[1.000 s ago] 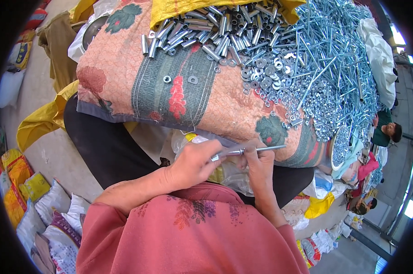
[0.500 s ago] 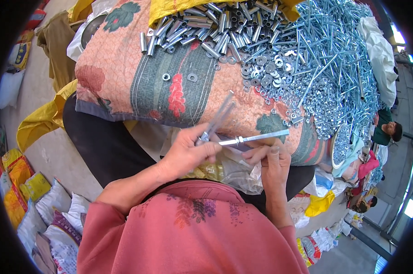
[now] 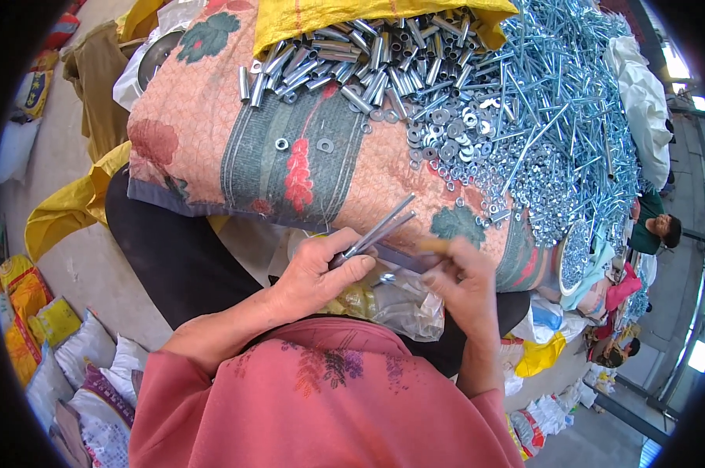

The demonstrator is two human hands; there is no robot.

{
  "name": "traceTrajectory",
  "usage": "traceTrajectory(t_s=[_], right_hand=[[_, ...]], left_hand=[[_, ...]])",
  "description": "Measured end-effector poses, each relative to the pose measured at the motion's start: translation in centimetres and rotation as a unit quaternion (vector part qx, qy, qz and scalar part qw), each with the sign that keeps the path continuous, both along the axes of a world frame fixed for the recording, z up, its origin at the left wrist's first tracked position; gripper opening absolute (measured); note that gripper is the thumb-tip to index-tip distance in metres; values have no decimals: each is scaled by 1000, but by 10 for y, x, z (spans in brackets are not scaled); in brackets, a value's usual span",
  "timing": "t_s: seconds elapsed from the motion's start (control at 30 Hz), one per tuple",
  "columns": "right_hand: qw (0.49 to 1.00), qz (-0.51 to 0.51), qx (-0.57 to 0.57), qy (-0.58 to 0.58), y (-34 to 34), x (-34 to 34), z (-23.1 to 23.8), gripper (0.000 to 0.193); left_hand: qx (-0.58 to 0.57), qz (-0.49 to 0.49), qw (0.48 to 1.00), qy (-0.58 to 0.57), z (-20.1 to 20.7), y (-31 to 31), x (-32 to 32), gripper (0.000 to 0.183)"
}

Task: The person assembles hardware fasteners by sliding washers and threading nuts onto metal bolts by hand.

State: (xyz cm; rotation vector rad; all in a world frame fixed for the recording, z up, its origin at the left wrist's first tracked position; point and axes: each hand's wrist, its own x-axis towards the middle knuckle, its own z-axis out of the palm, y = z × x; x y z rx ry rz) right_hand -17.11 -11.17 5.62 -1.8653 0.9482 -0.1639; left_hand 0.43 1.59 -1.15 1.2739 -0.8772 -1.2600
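My left hand (image 3: 330, 265) is closed round the lower ends of two long thin metal bolts (image 3: 382, 224), which point up and to the right. To its right, my right hand (image 3: 465, 285) is raised with its thumb and blurred index finger apart, and I make out nothing in it. Between and just below the hands is a small shiny metal piece (image 3: 387, 277), over a crumpled clear plastic bag (image 3: 415, 308) in my lap; whether it rests there or is in the air, I cannot tell. A lone nut (image 3: 282, 144) and a washer (image 3: 325, 146) lie on the patterned quilt (image 3: 188, 148) ahead.
Short metal tubes (image 3: 376, 54) spill from a yellow sack (image 3: 313, 17). Right of them are piled washers (image 3: 454, 129), nuts (image 3: 536, 187) and long bolts (image 3: 571, 86). Filled sacks (image 3: 87, 343) stand at lower left. Another person (image 3: 657, 226) is at far right.
The bolt with a nut and washer that stretched between my hands no longer shows there. My right hand has shifted slightly down; the bolts in my left hand have swung rightward.
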Motion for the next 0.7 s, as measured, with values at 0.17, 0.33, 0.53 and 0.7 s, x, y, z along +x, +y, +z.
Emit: traceTrajectory(t_s=[0.17, 0.33, 0.53, 0.7], right_hand=[[945, 29, -323, -34, -37, 54, -12, 21], [901, 46, -431, -18, -63, 76, -39, 13], [909, 43, -412, -37, -60, 70, -30, 8], [990, -44, -10, -136, -26, 53, -16, 7]], left_hand=[[69, 58, 995, 48, 4, 0, -3, 14], [82, 111, 985, 104, 12, -3, -3, 13], [83, 123, 978, 145, 8, -5, 1, 11], [78, 105, 984, 117, 7, -8, 1, 12]])
